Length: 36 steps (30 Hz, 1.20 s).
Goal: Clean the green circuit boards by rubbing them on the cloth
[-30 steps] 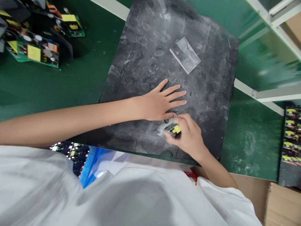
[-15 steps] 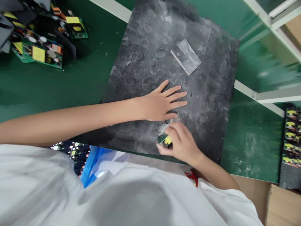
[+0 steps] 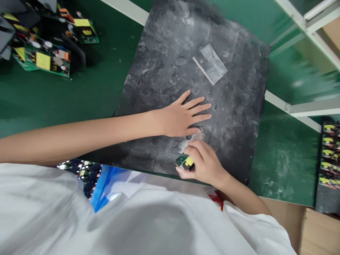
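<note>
My left hand [image 3: 183, 116] lies flat with fingers spread on a dusty black mat [image 3: 170, 60]. My right hand [image 3: 203, 163] is closed around a small green circuit board with a yellow part [image 3: 184, 161], held low over the mat's near edge. A whitish smear [image 3: 186, 142] marks the mat just beyond my right fingers. Further out on the mat lies a small clear plastic bag [image 3: 210, 63].
Several green circuit boards [image 3: 44, 58] are heaped at the far left on the green table [image 3: 66, 92]. A black tray of boards [image 3: 328, 152] stands at the right edge. A white shelf frame [image 3: 305, 106] crosses the upper right. A cardboard box [image 3: 318, 230] sits lower right.
My right hand has drawn the small board back toward me, from beside my left fingertips to the mat's near edge. My left hand has stayed flat in place.
</note>
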Motion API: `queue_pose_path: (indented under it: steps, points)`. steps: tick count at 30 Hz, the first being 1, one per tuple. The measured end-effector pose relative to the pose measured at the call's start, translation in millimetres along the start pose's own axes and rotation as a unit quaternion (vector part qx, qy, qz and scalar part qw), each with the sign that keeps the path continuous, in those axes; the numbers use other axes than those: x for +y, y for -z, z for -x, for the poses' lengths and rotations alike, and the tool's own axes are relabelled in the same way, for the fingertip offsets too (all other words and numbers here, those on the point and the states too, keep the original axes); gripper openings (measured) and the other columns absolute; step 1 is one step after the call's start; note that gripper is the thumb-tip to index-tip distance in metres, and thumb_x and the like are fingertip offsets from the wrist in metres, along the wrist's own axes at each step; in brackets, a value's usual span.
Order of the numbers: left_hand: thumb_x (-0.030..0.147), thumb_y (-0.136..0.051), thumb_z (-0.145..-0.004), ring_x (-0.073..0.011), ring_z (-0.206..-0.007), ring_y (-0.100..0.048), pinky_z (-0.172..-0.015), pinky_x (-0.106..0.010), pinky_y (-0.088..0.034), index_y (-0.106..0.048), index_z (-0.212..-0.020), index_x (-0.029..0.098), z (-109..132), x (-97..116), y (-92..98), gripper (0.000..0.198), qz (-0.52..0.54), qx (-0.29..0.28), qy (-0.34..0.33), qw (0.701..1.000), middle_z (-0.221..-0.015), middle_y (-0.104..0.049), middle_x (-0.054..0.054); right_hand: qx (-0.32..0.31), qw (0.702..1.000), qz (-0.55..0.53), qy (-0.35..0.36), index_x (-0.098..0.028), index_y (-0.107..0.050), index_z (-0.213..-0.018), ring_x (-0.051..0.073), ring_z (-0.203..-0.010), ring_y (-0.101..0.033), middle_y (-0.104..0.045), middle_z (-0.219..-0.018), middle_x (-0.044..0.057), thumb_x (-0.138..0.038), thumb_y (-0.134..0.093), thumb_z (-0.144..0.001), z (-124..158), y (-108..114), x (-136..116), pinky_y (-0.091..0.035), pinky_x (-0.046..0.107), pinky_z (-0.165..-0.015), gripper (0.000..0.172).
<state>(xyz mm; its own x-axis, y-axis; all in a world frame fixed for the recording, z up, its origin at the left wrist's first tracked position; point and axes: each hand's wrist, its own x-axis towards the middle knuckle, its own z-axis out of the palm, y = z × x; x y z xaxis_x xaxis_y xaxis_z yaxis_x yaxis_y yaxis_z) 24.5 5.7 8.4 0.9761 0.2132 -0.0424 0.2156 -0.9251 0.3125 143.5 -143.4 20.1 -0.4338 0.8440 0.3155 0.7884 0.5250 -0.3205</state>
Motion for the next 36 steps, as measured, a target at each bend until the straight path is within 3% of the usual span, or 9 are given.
queue_pose_path:
  steps: [5,10,17,23,36]
  points:
    - [0.042,-0.028,-0.096,-0.0255,-0.144,-0.009,-0.115,-0.056,-0.005,-0.027,-0.144,0.028,-1,-1,-2.0,0.049,0.011,0.019,0.000,1.000,-0.155,-0.016,-0.001,0.015,0.998,0.042,-0.047,-0.015,-0.050,-0.089,0.022,-0.073,-0.054,-0.053,-0.084,0.009,-0.035,-0.048,-0.089,-1,4,11,-0.049,0.033,-0.061,0.020]
    - [0.041,-0.030,-0.096,-0.0259,-0.143,-0.009,-0.115,-0.056,-0.006,-0.027,-0.144,0.027,0,0,-0.3,0.050,0.007,0.012,-0.001,1.000,-0.154,-0.016,-0.002,-0.002,1.000,0.028,-0.001,-0.015,-0.050,-0.091,0.023,-0.074,-0.053,-0.053,-0.082,0.009,-0.032,-0.049,-0.088,-1,3,8,-0.049,0.035,-0.060,0.018]
    - [0.042,-0.028,-0.096,-0.0247,-0.144,-0.008,-0.115,-0.055,-0.005,-0.026,-0.144,0.028,-1,-1,-2.1,0.050,-0.001,0.010,0.004,1.000,-0.155,-0.014,0.000,0.010,0.998,0.046,-0.028,-0.014,-0.050,-0.089,0.023,-0.074,-0.053,-0.052,-0.082,0.009,-0.034,-0.047,-0.090,-2,4,12,-0.049,0.034,-0.061,0.020]
    - [0.041,-0.028,-0.096,-0.0260,-0.143,-0.009,-0.114,-0.055,-0.005,-0.027,-0.144,0.027,0,0,-0.6,0.050,0.012,0.019,-0.004,1.000,-0.154,-0.016,-0.002,-0.008,0.999,0.028,0.036,-0.013,-0.053,-0.086,0.022,-0.069,-0.050,-0.052,-0.081,0.010,-0.029,-0.048,-0.085,-3,0,-1,-0.047,0.033,-0.058,0.016]
    - [0.042,-0.028,-0.096,-0.0258,-0.143,-0.010,-0.114,-0.056,-0.007,-0.026,-0.144,0.028,0,0,-2.8,0.050,-0.010,0.024,-0.003,1.000,-0.155,-0.017,-0.002,0.003,1.000,0.009,0.019,-0.012,-0.055,-0.084,0.023,-0.070,-0.052,-0.054,-0.081,0.010,-0.032,-0.050,-0.085,-2,-1,-1,-0.048,0.034,-0.059,0.020]
